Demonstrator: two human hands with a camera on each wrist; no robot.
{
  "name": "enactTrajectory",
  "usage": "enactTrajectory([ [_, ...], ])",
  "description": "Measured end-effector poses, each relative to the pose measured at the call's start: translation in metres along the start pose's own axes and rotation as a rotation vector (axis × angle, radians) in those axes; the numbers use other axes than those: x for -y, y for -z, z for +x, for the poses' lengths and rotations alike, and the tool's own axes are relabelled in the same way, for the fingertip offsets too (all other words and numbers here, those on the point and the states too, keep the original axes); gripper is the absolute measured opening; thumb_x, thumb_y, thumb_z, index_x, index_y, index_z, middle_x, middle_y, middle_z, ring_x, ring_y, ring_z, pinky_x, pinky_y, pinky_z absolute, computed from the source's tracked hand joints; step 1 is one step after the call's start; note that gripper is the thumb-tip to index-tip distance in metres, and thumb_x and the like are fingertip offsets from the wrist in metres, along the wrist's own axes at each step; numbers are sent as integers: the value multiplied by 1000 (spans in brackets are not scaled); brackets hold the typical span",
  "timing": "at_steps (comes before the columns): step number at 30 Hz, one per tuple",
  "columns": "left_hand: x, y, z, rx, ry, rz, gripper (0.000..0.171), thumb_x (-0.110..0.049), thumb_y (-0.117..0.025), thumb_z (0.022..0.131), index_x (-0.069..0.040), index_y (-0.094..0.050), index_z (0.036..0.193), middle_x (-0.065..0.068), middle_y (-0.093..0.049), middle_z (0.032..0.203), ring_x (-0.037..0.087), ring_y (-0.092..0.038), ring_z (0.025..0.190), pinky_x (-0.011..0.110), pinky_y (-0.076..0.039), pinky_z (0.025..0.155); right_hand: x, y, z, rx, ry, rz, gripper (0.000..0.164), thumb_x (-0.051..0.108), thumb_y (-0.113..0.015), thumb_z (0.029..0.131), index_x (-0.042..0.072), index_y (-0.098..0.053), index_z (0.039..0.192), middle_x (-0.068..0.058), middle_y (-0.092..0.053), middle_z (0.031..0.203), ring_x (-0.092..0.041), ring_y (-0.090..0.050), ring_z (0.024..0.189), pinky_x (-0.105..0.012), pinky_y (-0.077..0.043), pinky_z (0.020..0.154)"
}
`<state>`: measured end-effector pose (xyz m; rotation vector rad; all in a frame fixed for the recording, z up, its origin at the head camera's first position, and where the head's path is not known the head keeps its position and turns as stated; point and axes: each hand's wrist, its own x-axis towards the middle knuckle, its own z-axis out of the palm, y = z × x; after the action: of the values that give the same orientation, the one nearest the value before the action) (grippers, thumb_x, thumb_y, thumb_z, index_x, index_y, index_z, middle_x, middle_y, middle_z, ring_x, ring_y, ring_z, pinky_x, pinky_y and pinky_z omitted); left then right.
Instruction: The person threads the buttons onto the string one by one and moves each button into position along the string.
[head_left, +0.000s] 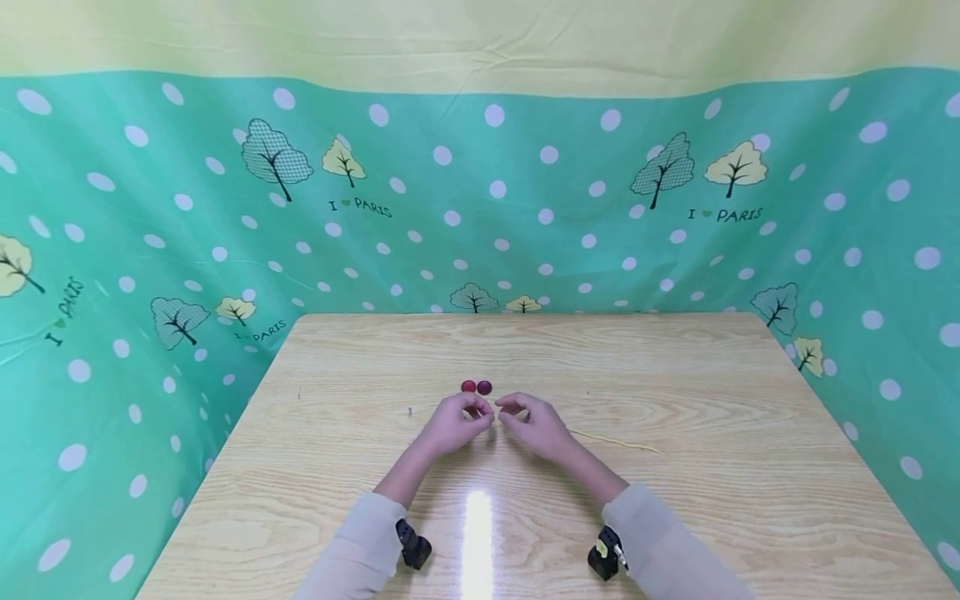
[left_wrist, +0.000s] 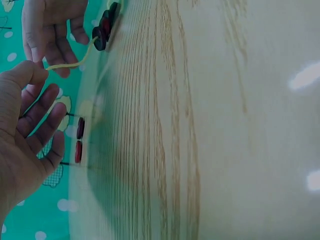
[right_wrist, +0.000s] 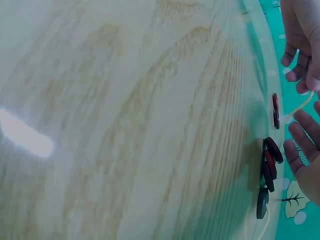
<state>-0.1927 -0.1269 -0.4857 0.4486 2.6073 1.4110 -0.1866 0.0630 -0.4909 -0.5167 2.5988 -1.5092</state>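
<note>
My left hand (head_left: 459,423) pinches the end of a thin yellow cord (left_wrist: 65,65) between thumb and forefinger, its other fingers spread. My right hand (head_left: 542,429) is close beside it, with thumb and forefinger apart in the head view and the other fingers loose. Below the right hand, the cord runs through a dark round flat bead (left_wrist: 99,39). More dark and red beads (right_wrist: 270,164) sit along it close to the table; the right hand hides them in the head view. A loose red bead (head_left: 468,387) and a loose dark purple bead (head_left: 484,387) lie just beyond the left fingertips.
The cord's free tail (head_left: 618,442) stretches over the wooden table (head_left: 360,500) to the right. A small dark speck (head_left: 409,412) lies left of the hands. A green dotted cloth (head_left: 495,208) hangs behind and at both sides.
</note>
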Motion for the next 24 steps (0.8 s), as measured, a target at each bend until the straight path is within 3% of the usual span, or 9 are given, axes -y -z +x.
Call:
enactTrajectory([
  [7, -1, -2, 1, -4, 0, -5, 9, -17, -63, 85, -12, -67, 91, -2, -66, 88, 11, -58, 83, 23, -49, 71, 4, -2, -2, 24, -28, 33, 25, 19, -58, 91, 13, -62, 115, -3, -65, 89, -15, -59, 72, -22, -46, 54],
  [12, -1, -2, 0, -5, -1, 4, 9, -17, -62, 85, -12, -66, 92, -1, -66, 88, 12, -58, 83, 23, -49, 68, 5, -2, -2, 23, -46, 14, 25, 21, -60, 90, 15, -63, 114, -1, -64, 86, -13, -57, 76, -21, -45, 54],
  [24, 1, -1, 1, -7, 4, -2, 9, -17, -63, 85, -13, -66, 92, -1, -65, 90, 13, -58, 83, 23, -49, 68, 1, -3, 0, 35, -16, 24, 19, 22, -63, 89, 12, -68, 105, -2, -58, 71, -8, -49, 59, -17, -37, 45],
])
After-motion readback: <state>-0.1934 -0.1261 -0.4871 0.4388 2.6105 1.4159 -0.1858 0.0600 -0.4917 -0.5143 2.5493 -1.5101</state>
